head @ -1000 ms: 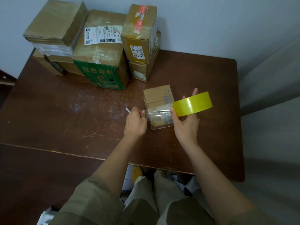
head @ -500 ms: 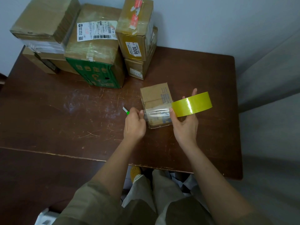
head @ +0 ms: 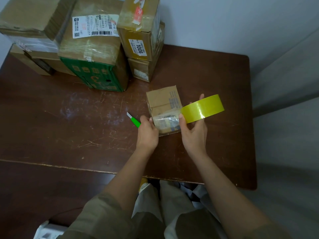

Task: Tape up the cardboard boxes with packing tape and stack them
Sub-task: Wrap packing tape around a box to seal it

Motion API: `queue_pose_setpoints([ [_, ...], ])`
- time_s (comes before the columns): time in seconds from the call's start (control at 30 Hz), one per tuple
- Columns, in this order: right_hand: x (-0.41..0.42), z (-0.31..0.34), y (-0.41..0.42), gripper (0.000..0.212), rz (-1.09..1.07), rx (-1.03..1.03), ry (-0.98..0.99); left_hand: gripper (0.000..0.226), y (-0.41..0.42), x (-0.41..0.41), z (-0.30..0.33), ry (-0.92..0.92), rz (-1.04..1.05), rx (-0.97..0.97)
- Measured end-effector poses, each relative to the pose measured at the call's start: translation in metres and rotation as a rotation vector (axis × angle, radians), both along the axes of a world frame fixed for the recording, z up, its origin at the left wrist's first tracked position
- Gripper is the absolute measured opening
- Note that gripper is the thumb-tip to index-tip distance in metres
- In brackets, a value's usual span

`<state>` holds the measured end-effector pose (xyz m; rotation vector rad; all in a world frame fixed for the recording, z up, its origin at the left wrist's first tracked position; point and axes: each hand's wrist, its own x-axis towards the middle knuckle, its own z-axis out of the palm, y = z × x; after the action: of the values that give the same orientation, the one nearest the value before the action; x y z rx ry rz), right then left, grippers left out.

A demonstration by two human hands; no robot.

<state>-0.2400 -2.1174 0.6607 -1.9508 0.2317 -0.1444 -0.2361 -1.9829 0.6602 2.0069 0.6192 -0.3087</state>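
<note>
Head view. Small brown cardboard box [head: 164,105] at centre of frame, resting on dark brown scratched wooden table [head: 72,128]. Clear shiny strip of packing tape [head: 166,120] stretched across the near end of the box.

Left hand [head: 147,132] at the box's left edge, fingers curled; grip closed round a utility knife with green handle and silver blade [head: 133,120], blade pointing toward upper left of frame, tip clear of the box. Thumb touching the tape at the box's left corner.

Right hand [head: 194,133] at the box's right edge; grip round a roll of yellow packing tape [head: 202,108], thumb on the roll's near left side, fingertips showing above its far rim. Roll held just right of the box, tilted up toward the right of frame, tape strip running from it over the box.

Upper left of frame: cluster of larger cardboard boxes against the wall. Large box with green printed side and white shipping label [head: 94,54] in the middle. Right of it, box labelled "1006" [head: 139,30] stacked on a lower box [head: 143,69]. Taped box [head: 32,19] stacked at far left.

Bottom of frame: olive sleeves and light trousers.
</note>
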Motion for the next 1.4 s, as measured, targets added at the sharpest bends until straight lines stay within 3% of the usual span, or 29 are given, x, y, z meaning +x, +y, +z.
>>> queue_pose_setpoints([
  [0.13,0.001,-0.003,0.0,0.078,0.005,-0.036,-0.008,0.012,-0.003,0.0,-0.005,-0.008,0.05,0.014],
  [0.3,0.001,-0.003,0.0,0.077,0.009,-0.068,-0.021,0.043,0.001,0.003,-0.001,-0.036,0.039,0.087],
  [0.57,-0.001,-0.003,0.0,0.076,0.021,-0.103,-0.034,0.036,0.008,0.007,-0.004,0.049,0.03,0.184],
  [0.7,0.0,-0.003,-0.002,0.075,0.047,-0.098,-0.035,0.032,0.002,0.007,0.003,-0.181,0.149,0.282],
  [0.77,-0.001,-0.002,-0.002,0.074,0.051,-0.098,-0.044,0.042,-0.008,0.01,0.009,-0.268,0.14,0.262],
  [0.9,-0.001,0.002,0.001,0.073,0.057,-0.087,-0.042,0.064,-0.028,0.014,0.007,-0.182,0.047,0.091],
  [1.0,0.003,0.005,-0.001,0.073,0.106,-0.104,-0.044,0.071,-0.033,0.016,0.0,-0.148,0.026,0.191],
  [1.2,0.007,0.019,-0.01,0.068,0.17,-0.045,0.05,0.091,-0.032,0.013,0.001,-0.093,-0.011,0.171],
  [1.4,0.01,0.029,-0.002,0.069,0.166,0.138,0.123,0.087,-0.033,0.014,-0.004,-0.05,-0.081,0.41],
])
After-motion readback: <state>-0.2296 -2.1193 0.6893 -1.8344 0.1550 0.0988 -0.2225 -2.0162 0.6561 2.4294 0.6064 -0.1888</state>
